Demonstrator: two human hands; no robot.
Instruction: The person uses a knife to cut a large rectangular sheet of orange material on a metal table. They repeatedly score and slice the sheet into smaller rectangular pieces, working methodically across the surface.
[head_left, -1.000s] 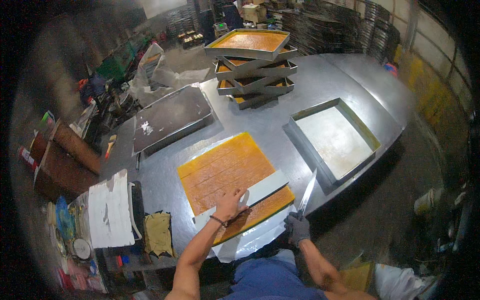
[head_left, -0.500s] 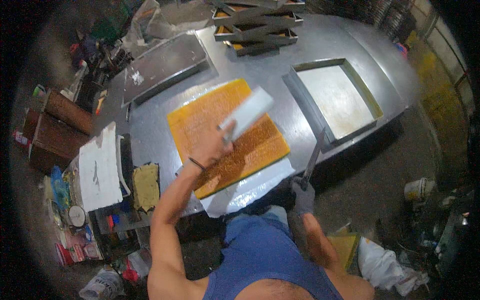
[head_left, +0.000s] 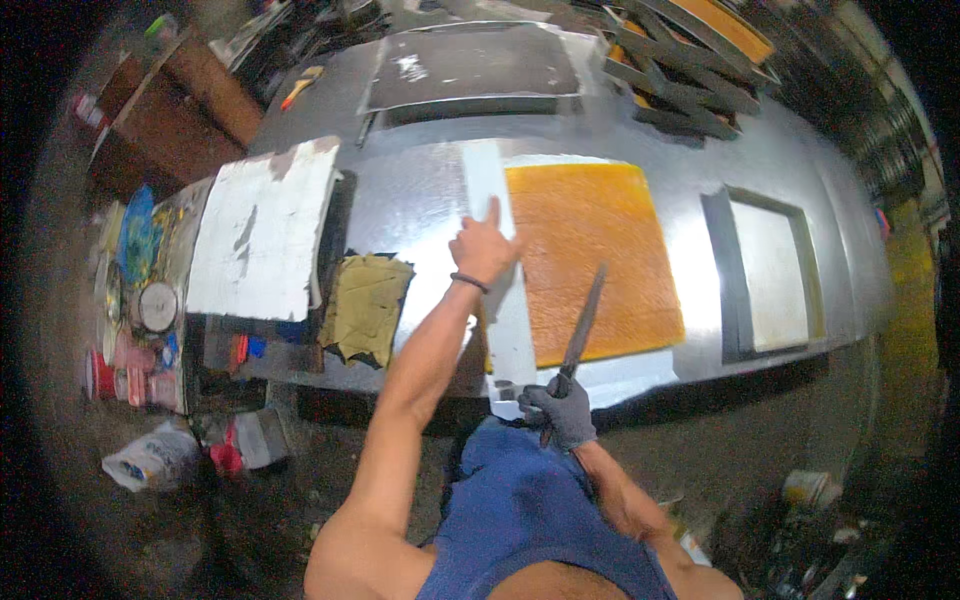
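A large orange slab (head_left: pixel 590 260) lies flat on the metal table (head_left: pixel 420 200). A long white straight strip (head_left: pixel 490 240) rests along the slab's left edge. My left hand (head_left: pixel 482 245) presses down on this strip, fingers spread, a dark band on the wrist. My right hand (head_left: pixel 560 410), in a grey glove, grips the handle of a long knife (head_left: pixel 582 325). The blade points away from me over the slab's near left part.
A white board (head_left: pixel 262 240) and a yellowish cloth (head_left: pixel 365 305) lie left of the slab. A dark tray (head_left: pixel 470 70) sits at the far side, stacked trays (head_left: pixel 690 70) at the far right, and a framed white tray (head_left: pixel 775 270) to the right. Clutter covers the floor at left.
My view has swung left and tilted. The white strip, held lifted over the slab half a second ago, now lies flat along the slab's left edge under my left hand. The knife stays in my right hand.
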